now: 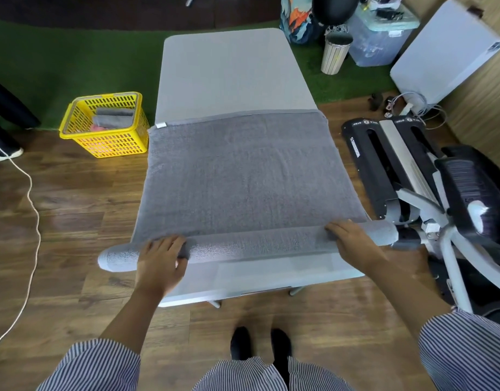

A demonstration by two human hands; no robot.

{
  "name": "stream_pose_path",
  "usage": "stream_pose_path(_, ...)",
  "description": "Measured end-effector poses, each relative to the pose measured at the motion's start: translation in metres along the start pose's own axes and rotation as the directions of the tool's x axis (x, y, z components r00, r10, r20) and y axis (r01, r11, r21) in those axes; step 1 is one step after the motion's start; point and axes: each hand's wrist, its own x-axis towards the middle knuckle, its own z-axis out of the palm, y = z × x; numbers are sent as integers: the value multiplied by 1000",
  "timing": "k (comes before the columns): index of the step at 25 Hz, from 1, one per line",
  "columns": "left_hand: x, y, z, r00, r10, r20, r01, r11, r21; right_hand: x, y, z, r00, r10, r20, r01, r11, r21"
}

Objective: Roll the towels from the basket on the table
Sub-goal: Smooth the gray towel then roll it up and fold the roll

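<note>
Towels folded in grey and pink wait in the yellow slotted plastic basket point(103, 125) on the floor. Left hand point(161, 259) and right hand point(350, 238) curl fingers over the large grey terry towel point(243, 176), rolled only at its near edge on the pale grey table point(231, 71); most lies flat.

A black and grey office chair point(451, 193) lies tipped on the wooden floor point(74, 210). Beyond it stand a slatted waste bin point(335, 52), a clear storage box point(379, 38) and a leaning white panel point(446, 49); a white cord point(31, 198) trails across the floor
</note>
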Motion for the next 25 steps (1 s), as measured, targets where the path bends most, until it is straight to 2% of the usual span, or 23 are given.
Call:
stream_pose_path(4, 0, 8, 6, 998, -22, 65, 23, 1000, -13, -5, -3, 5, 997, -20, 75, 19, 1000, 17)
stream_pose_path(10, 3, -1, -5, 994, 41, 105, -41, 999, -3, 7, -10, -10, 973, 75, 217, -76, 997, -2)
stream_pose_path(14, 5, 1, -8, 999, 21, 43, -22, 1000, 4, 8, -1, -6, 998, -11, 68, 6, 998, 65)
stream_pose_path(17, -3, 3, -1, 999, 30, 39, -30, 1000, -3, 4, 9, 0, 999, 22, -31, -21, 999, 50)
stream_pose_path(22, -2, 3, 3, 995, 41, 92, -43, 999, 23, -3, 6, -10, 987, 18, 160, -16, 1000, -16)
stream_pose_path(25, -3, 6, -4, 995, 35, 96, -37, 999, 21, 1, -2, -19, 980, 81, 180, -71, 996, -58)
